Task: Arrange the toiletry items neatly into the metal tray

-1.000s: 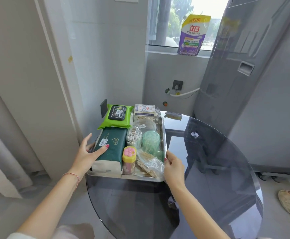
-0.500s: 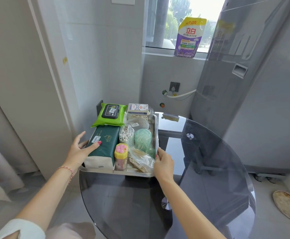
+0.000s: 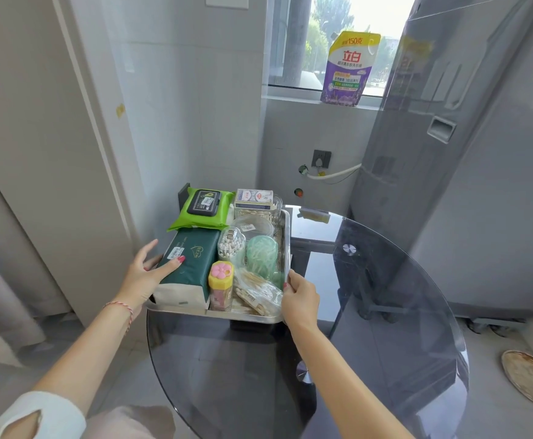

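with every item already packed, i hold the metal tray [image 3: 243, 314] on the glass table [image 3: 385, 312] to square it: left hand [image 3: 143, 274] flat against the tissue pack [image 3: 189, 264], right hand [image 3: 300, 299] pinching the rim.

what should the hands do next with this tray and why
Probably slide the rectangular metal tray a little inward on the round dark glass table. The left hand and right hand already hold its two sides, every item seems packed inside, and its near left corner sits right at the table's edge.
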